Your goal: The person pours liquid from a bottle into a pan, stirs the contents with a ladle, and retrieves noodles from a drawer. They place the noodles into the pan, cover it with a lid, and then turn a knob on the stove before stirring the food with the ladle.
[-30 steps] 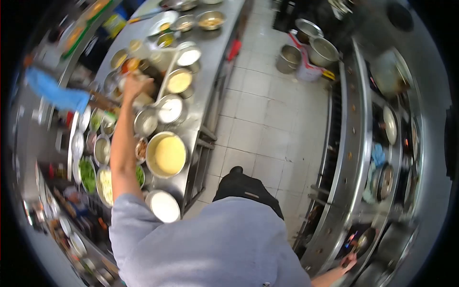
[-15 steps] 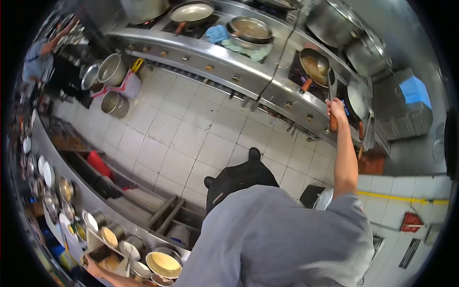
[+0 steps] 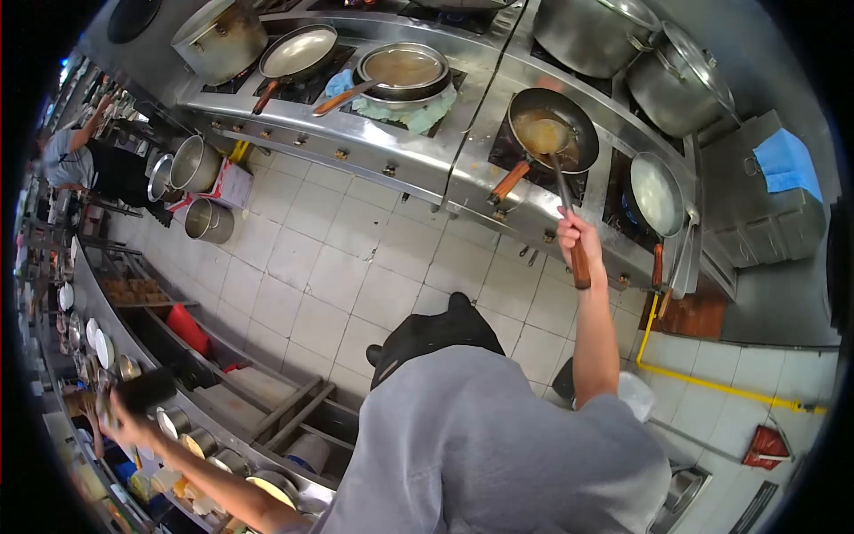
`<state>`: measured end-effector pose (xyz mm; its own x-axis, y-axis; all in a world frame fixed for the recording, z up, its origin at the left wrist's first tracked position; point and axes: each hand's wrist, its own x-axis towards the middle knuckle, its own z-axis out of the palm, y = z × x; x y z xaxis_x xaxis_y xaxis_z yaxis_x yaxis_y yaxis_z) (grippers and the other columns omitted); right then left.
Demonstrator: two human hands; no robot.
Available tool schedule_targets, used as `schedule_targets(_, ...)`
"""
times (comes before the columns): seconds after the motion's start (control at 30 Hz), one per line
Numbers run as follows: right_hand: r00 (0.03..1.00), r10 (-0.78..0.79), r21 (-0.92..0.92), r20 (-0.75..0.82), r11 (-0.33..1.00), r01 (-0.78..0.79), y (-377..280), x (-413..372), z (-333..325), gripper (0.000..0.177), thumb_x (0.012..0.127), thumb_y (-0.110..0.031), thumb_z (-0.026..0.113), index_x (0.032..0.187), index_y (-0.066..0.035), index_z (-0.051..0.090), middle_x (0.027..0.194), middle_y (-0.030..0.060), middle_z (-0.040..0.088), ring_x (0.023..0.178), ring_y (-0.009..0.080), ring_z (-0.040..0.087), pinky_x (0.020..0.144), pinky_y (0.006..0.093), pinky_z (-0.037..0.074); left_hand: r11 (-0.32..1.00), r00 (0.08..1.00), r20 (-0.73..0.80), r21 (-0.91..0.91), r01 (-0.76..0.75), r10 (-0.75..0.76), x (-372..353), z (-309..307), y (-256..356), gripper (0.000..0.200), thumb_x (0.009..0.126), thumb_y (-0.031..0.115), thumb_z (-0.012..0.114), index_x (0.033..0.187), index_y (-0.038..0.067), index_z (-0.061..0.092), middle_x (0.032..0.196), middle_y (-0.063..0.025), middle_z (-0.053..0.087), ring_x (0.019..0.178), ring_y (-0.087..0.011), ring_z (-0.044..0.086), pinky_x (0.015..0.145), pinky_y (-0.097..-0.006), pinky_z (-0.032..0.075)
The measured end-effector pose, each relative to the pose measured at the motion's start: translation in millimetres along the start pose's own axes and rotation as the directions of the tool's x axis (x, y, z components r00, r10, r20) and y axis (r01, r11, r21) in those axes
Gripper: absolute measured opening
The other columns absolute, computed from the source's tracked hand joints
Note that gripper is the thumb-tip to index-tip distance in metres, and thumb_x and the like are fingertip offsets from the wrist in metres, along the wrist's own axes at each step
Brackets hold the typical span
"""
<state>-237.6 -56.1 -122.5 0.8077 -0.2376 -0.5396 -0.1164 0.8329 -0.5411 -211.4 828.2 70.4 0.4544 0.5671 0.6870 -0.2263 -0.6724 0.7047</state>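
My right hand [image 3: 578, 242] is wrapped round the wooden handle of a long ladle [image 3: 565, 189]. The ladle's bowl rests in brown liquid inside a dark frying pan [image 3: 583, 120] on the stove. At the lower left, my left hand [image 3: 132, 427] is raised over the counter with a dark, blurred object [image 3: 147, 390] at its fingers; motion smears both. Below that hand stand metal containers [image 3: 197, 442]. To the right of the dark pan, another pan [image 3: 656, 200] holds pale liquid.
Large pots [image 3: 583, 40] stand along the stove's back. A pan with a strainer [image 3: 402, 71] and a light pan [image 3: 298, 53] sit further left. A blue cloth [image 3: 787, 160] hangs at right. Another person [image 3: 76, 160] stands far left, near pots [image 3: 194, 165] beside the tiled floor.
The ladle has moved left and down into the dark pan with my right hand. My left hand has risen from the containers with a dark object. The view has shifted.
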Motion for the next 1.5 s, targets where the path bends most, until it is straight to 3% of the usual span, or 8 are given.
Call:
schedule_targets(0.03,1.0,-0.008,-0.08,0.01,0.997,0.009,-2.0,-4.5,-5.9,0.025,0.096,-0.018,0.058,0.115,-0.005,0.05,0.073,-0.0017,0.046,0.049,0.0041,0.037,0.04,0.0223,0.033,0.979,0.978,0.162,0.129,-0.156,0.134,-11.5,42.6,18.6,0.034,0.083,0.007,0.072,0.112,-0.004,0.058,0.105,-0.0171,0.068,0.092,-0.0239,0.066,0.085,-0.0374,0.055)
schedule_targets(0.13,0.991,-0.134,-0.516,-0.022,0.851,0.104,-1.7,-32.4,-0.1,0.041,0.094,-0.017,0.06,0.13,-0.004,0.044,0.07,-0.002,0.045,0.05,0.0055,0.041,0.042,0.0233,0.035,0.944,0.842,0.531,-0.317,0.093,0.096,-96.0,198.5,125.5,0.041,0.079,0.004,0.07,0.116,-0.002,0.052,0.104,-0.0176,0.067,0.095,-0.0255,0.066,0.09,-0.0369,0.05)
schedule_targets(0.23,0.932,-0.363,-0.894,0.001,0.417,0.163,-2.5,-48.8,-16.2,0.055,0.09,-0.012,0.063,0.139,-0.002,0.039,0.07,0.0017,0.051,0.053,0.0096,0.049,0.045,0.0288,0.039,0.911,0.643,0.762,-0.315,0.266,0.076,-167.0,319.9,206.1,0.053,0.075,0.013,0.073,0.121,-0.003,0.052,0.108,-0.0119,0.063,0.1,-0.021,0.061,0.09,-0.0338,0.047)
schedule_targets(0.33,0.773,-0.565,-0.922,0.29,0.053,0.384,-6.0,-49.9,-49.5,0.055,0.088,-0.01,0.064,0.138,-0.002,0.041,0.07,0.0023,0.053,0.051,0.0109,0.049,0.046,0.0304,0.039,0.969,0.357,0.913,-0.237,0.072,0.197,-226.6,410.4,307.4,0.075,0.068,0.026,0.078,0.13,-0.004,0.048,0.115,-0.0142,0.06,0.104,-0.0231,0.058,0.092,-0.0336,0.046)
schedule_targets(0.53,0.981,-0.19,-0.541,0.028,0.822,0.175,-18.3,-103.8,-12.3,0.053,0.092,-0.009,0.062,0.139,-0.006,0.038,0.062,-0.0037,0.042,0.046,0.005,0.04,0.039,0.0244,0.035,0.997,-0.382,0.923,-0.063,-0.032,0.046,-349.8,565.4,388.9,0.068,0.06,0.033,0.077,0.112,-0.008,0.058,0.091,-0.0144,0.066,0.081,-0.0229,0.062,0.073,-0.0333,0.049)
schedule_targets(0.7,0.995,-0.078,-0.347,0.069,0.933,0.097,-18.6,-114.0,-12.6,0.045,0.093,-0.011,0.06,0.134,-0.008,0.043,0.061,-0.0049,0.039,0.046,0.0044,0.037,0.041,0.0227,0.034,0.848,-0.418,0.907,-0.185,-0.496,-0.046,-424.0,617.2,407.9,0.062,0.054,0.043,0.077,0.087,-0.009,0.07,0.097,-0.0233,0.069,0.089,-0.0327,0.066,0.077,-0.0387,0.052)
schedule_targets(1.37,0.991,-0.035,-0.09,0.131,0.995,0.047,-34.8,-86.2,-34.7,0.044,0.098,-0.014,0.05,0.14,-0.006,0.04,0.074,-0.0026,0.038,0.05,0.0003,0.035,0.038,0.0163,0.031,0.872,-0.31,0.951,-0.133,-0.471,-0.022,-416.0,604.8,405.1,0.06,0.058,0.042,0.075,0.087,-0.01,0.069,0.094,-0.0272,0.068,0.091,-0.0352,0.067,0.08,-0.0393,0.052)
schedule_targets(1.5,0.98,-0.01,0.057,0.2,0.998,-0.002,-36.4,-80.4,-37.1,0.044,0.1,-0.014,0.048,0.141,-0.005,0.038,0.076,-0.0018,0.039,0.051,0.0005,0.036,0.038,0.0165,0.032,0.902,-0.271,0.962,-0.08,-0.424,-0.042,-409.7,600.9,402.3,0.074,0.059,0.044,0.076,0.11,-0.008,0.063,0.112,-0.0268,0.065,0.106,-0.0355,0.064,0.09,-0.0388,0.051)
